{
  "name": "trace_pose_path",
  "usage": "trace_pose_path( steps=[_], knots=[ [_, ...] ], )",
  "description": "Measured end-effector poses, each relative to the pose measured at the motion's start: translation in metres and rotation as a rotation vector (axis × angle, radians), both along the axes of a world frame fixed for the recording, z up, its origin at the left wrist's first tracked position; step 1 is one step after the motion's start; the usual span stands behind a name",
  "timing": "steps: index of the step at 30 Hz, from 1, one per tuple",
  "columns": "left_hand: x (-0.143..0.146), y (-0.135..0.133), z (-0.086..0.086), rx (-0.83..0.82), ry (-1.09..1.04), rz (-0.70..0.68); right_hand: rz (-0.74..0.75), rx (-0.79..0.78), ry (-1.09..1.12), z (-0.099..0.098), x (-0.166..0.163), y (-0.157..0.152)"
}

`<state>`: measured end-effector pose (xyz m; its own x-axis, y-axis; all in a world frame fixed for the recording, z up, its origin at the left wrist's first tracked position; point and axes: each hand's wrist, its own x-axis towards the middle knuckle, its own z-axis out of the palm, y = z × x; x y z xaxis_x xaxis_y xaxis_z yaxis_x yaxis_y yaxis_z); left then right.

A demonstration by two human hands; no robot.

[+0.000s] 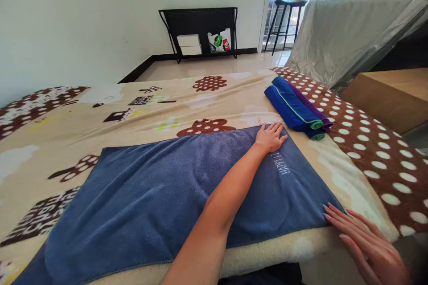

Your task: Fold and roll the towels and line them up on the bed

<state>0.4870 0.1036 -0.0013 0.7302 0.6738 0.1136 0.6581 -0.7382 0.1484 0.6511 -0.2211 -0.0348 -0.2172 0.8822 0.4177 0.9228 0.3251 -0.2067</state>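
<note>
A blue-grey towel (160,191) lies spread over a patterned blanket (190,107), with soft wrinkles across its middle and left part. White lettering beginning "HAPPY" runs near its right end. My left hand (270,138) rests flat on the towel by its far right corner, fingers stretched and slightly apart, partly covering the lettering. At the near right corner my right hand (368,242) is laid out with straight fingers, the fingertips touching the towel's edge. Neither hand grips anything. Past my left hand lie rolled blue towels (294,104) with green edging, beside a purple towel (309,104).
A black rack (200,22) holding white boxes stands against the far wall. Behind on the right are a black stool (287,6), furniture under plastic sheeting (351,26) and a cardboard box (391,93). The blanket's brown dotted border (377,156) slopes off to the right.
</note>
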Motion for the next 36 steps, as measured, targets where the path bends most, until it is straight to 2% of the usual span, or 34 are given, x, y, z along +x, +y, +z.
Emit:
trace_pose_path(
  steps=[3,7,11,14,16,18,20,22,26,28,30,33,36],
  knots=[
    [0.000,-0.008,0.001,0.077,-0.046,-0.006,-0.020,0.151,-0.030,0.006,-0.020,0.011],
    [-0.003,-0.009,-0.003,0.033,-0.012,-0.037,0.024,0.107,-0.107,-0.003,-0.050,0.018],
    [-0.002,-0.010,-0.003,0.014,-0.003,0.004,0.191,0.087,-0.123,-0.008,-0.035,-0.003],
    [-0.003,-0.013,0.003,0.032,-0.018,0.056,0.253,0.170,-0.039,0.006,-0.034,-0.003],
    [-0.012,-0.013,0.009,0.032,-0.024,0.074,0.224,0.219,0.010,0.019,-0.053,0.013],
    [-0.026,-0.009,0.012,0.001,-0.003,0.063,0.179,0.197,-0.007,0.027,-0.083,0.034],
    [-0.041,-0.005,0.011,-0.043,0.039,0.026,0.164,0.135,-0.091,0.030,-0.109,0.049],
    [-0.051,-0.002,0.007,-0.047,0.048,-0.003,0.175,0.088,-0.185,0.027,-0.122,0.051],
    [-0.055,0.000,0.001,-0.023,0.026,-0.011,0.365,0.096,-0.249,0.026,-0.106,0.026],
    [-0.053,0.001,0.004,-0.055,0.044,-0.032,0.453,0.119,-0.217,0.035,-0.097,0.017],
    [-0.054,0.004,0.010,-0.092,0.059,-0.043,0.463,0.144,-0.157,0.049,-0.101,0.019],
    [-0.067,0.007,0.018,-0.096,0.047,-0.020,0.435,0.176,-0.083,0.062,-0.136,0.038],
    [-0.088,0.008,0.016,-0.071,0.053,-0.022,0.431,0.146,-0.091,0.054,-0.182,0.056]
  ],
)
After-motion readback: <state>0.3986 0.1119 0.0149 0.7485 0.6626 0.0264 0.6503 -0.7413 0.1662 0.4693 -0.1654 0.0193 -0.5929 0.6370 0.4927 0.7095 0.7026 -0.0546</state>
